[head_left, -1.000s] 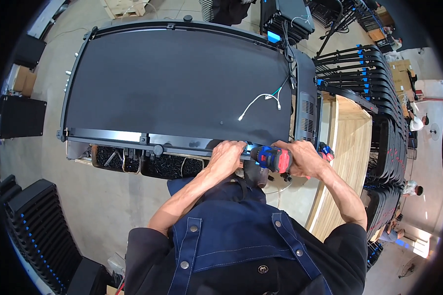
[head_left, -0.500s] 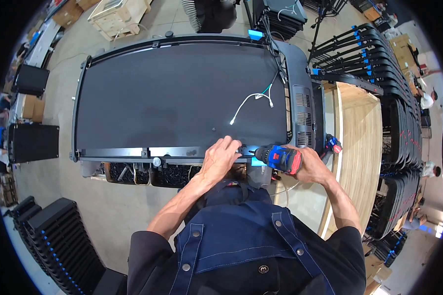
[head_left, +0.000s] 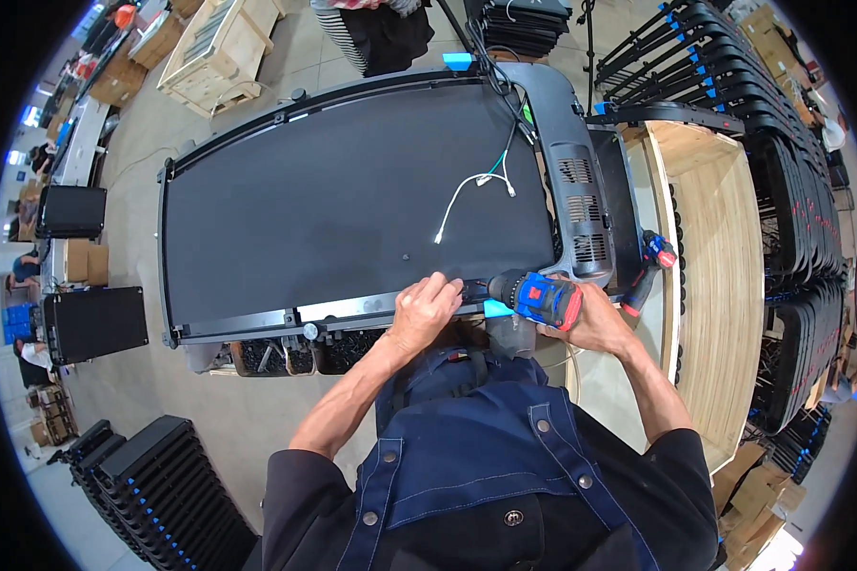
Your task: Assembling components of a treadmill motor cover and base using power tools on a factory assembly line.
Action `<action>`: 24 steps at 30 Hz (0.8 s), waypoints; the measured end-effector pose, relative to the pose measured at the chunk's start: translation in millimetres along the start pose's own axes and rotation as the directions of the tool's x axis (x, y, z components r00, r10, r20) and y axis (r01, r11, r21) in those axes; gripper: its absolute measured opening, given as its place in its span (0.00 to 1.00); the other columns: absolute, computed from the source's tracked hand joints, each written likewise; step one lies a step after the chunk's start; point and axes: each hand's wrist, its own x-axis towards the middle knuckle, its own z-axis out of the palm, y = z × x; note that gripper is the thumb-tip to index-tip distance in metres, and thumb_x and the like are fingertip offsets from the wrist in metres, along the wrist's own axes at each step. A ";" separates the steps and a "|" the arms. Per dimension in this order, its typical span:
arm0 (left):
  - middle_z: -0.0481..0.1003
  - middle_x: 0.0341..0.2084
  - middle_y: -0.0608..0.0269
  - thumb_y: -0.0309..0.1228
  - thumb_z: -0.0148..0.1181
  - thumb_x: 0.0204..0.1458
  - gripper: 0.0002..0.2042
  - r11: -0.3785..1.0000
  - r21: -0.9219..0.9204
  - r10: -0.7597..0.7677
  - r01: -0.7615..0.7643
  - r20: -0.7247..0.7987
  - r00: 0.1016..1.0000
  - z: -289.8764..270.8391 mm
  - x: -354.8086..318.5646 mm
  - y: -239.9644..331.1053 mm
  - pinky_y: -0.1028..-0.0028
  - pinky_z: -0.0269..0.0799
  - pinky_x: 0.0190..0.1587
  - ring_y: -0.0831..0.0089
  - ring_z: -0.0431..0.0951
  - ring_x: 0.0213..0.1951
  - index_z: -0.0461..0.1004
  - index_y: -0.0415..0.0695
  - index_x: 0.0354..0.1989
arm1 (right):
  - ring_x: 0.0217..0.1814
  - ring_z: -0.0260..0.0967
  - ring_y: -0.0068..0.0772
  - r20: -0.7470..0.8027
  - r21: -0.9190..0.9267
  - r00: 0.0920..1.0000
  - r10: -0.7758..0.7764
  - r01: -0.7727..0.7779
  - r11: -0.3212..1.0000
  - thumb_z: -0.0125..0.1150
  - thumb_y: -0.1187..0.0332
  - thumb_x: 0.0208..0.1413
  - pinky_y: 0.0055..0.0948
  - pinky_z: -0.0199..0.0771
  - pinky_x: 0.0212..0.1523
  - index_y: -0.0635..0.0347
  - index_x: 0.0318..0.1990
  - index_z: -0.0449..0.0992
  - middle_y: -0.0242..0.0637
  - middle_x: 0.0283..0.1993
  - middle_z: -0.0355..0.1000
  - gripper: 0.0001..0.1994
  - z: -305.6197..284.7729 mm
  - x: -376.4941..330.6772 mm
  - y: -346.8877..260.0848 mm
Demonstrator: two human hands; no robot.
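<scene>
A treadmill deck with a black running belt (head_left: 352, 209) lies in front of me, its dark side rail (head_left: 352, 309) along the near edge. In my right hand (head_left: 595, 319) is a blue, red and black cordless drill (head_left: 543, 300), held level with its chuck pointing left along the rail. My left hand (head_left: 427, 309) rests at the rail, fingers curled and pinched just left of the drill's tip. Whatever lies between those fingertips is too small to make out. White-ended cables (head_left: 476, 181) lie loose on the belt, beyond the hands.
A second cordless drill (head_left: 652, 271) rests to the right, beside a long wooden crate (head_left: 719, 285). The vented motor cover (head_left: 581, 200) closes the deck's right end. Black frames (head_left: 781, 219) are stacked far right; black parts (head_left: 176, 476) are piled lower left. A person (head_left: 376, 33) stands beyond the deck.
My view has turned, so the deck now slants, its left end nearer. Both hands stay at the rail, and the drill remains pointed left near my left fingertips.
</scene>
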 end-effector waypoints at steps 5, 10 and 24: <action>0.71 0.26 0.63 0.22 0.73 0.43 0.11 0.991 0.053 -0.120 0.127 -0.115 0.986 -0.6 -8.9 16.3 0.66 0.76 0.28 0.65 0.78 0.25 0.80 0.44 0.36 | 0.42 0.80 0.42 -0.048 0.028 0.999 -0.002 0.003 1.000 0.81 0.65 0.44 0.38 0.79 0.51 0.65 0.55 0.76 0.46 0.41 0.81 0.30 8.8 -7.9 5.4; 0.70 0.24 0.62 0.22 0.73 0.43 0.10 0.954 0.078 -0.265 0.288 -0.221 0.939 8.2 -19.1 24.0 0.66 0.75 0.26 0.64 0.77 0.23 0.80 0.43 0.34 | 0.41 0.79 0.39 -0.063 0.141 0.998 -0.005 0.014 0.990 0.80 0.66 0.46 0.37 0.80 0.49 0.67 0.54 0.76 0.45 0.40 0.81 0.29 14.0 -8.8 10.1; 0.70 0.22 0.61 0.20 0.71 0.46 0.07 0.907 -0.097 -0.422 0.410 -0.212 0.882 -25.7 21.6 26.3 0.69 0.69 0.23 0.70 0.73 0.20 0.77 0.41 0.30 | 0.44 0.80 0.50 -0.008 0.215 0.992 0.126 -0.121 0.969 0.78 0.64 0.43 0.42 0.78 0.51 0.67 0.53 0.76 0.49 0.42 0.81 0.29 18.3 -13.2 20.1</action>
